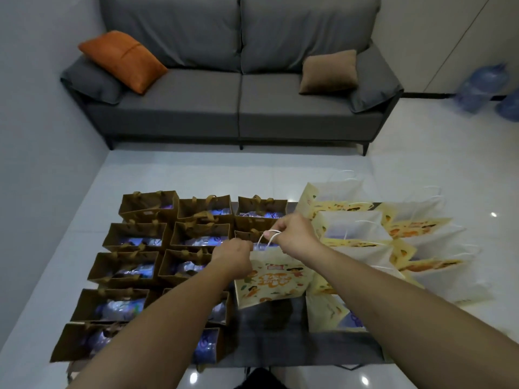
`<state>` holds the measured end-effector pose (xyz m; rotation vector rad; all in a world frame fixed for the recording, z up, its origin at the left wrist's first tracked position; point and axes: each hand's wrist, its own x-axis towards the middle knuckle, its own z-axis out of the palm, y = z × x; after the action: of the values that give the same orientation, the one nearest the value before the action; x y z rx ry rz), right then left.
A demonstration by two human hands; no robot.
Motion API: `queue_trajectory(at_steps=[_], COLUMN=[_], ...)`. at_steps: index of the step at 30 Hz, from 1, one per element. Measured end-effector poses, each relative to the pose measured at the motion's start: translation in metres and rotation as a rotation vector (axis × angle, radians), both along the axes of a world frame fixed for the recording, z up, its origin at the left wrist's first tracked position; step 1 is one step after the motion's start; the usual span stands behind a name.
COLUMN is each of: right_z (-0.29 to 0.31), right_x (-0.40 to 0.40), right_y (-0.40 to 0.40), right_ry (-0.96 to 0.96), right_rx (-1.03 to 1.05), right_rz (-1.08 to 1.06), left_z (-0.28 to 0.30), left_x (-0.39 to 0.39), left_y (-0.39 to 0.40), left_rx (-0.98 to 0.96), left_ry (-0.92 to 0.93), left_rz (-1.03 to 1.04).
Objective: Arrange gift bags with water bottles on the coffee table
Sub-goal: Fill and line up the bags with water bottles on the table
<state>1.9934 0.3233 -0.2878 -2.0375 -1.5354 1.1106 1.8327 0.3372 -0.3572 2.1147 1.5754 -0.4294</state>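
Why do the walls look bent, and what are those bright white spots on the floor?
Head view: the wide-angle lens bows the grey fabric sofa and walls outward; the white spots are lamp glare on the glossy white floor tiles; the blue plastic water jugs at the right edge are smeared by blur; the dark glass coffee table is dim.

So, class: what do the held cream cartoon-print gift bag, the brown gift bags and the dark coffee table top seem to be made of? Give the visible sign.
Cream cartoon-print gift bag: likely matte paper, with stiff flat creased panels and white cord handles.
Brown gift bags: probably kraft-style paper or card, dull, with boxy folded walls.
Dark coffee table top: glossy, perhaps glass or polished stone, since it reflects the bags.
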Motion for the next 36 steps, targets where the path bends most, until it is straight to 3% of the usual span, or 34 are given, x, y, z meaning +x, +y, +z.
queue_trajectory(at_steps=[9,18,29,36], right_z=[-0.050,-0.059,-0.042,-0.017], right_x=[-0.011,-0.017,0.034,0.112], right_y=[0.007,0.003,-0.038,-0.099], right_ry=[-0.123,-0.142,-0.159,-0.083], right_rx=[-0.082,-0.082,-0.032,0.093], right_rz=[0.052,0.104,0.081,0.059], left_z=[-0.047,-0.065,-0.028,0.017], left_x=[-0.006,-0.008,0.028,0.111], left_y=[0.004,-0.008,-0.039,-0.086], left_rx=[0.076,0.100,0.362,0.479], left_ry=[0.094,-0.014,-0.294,-0.247], left_rz=[-0.007,0.075,0.242,0.138])
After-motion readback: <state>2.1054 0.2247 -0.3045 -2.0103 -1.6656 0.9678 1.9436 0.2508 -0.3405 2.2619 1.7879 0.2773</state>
